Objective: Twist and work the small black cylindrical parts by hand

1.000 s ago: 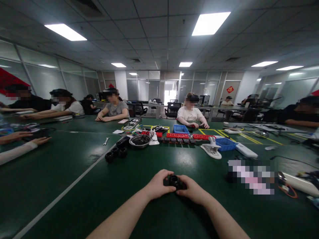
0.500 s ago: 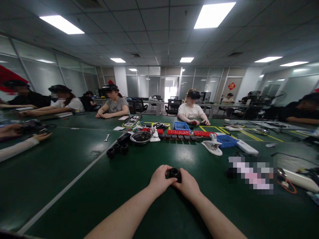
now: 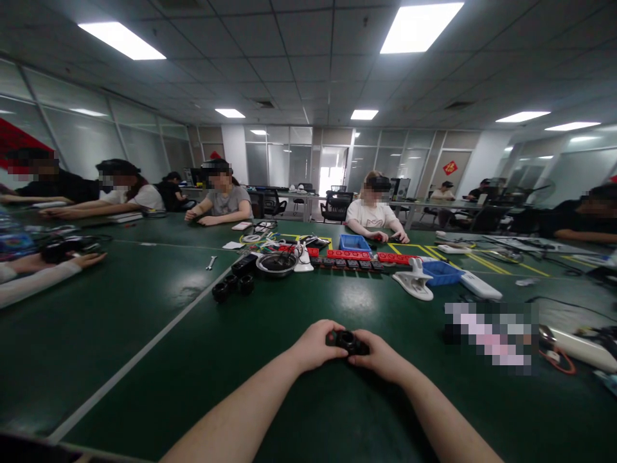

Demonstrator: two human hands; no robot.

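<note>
A small black round part with a hollow top (image 3: 348, 341) is held between my two hands just above or on the green table (image 3: 231, 392); which of these I cannot tell. My left hand (image 3: 315, 347) grips its left side, thumb in front and fingers behind. On the other side, my right hand (image 3: 380, 354) closes its thumb and fingers on the part. A small reddish spot shows by the left fingertips. The part's underside is hidden.
Several similar black round parts (image 3: 233, 287) lie left of centre, near a dark metal bowl (image 3: 277, 263). A wrench (image 3: 211, 262), red strips (image 3: 347, 255), blue trays (image 3: 441, 273) and a white clip stand (image 3: 413, 283) lie farther off. Co-workers sit around the table.
My right hand has shifted right and now holds the part farther along its side, so more of the part shows. The left hand has moved slightly right.
</note>
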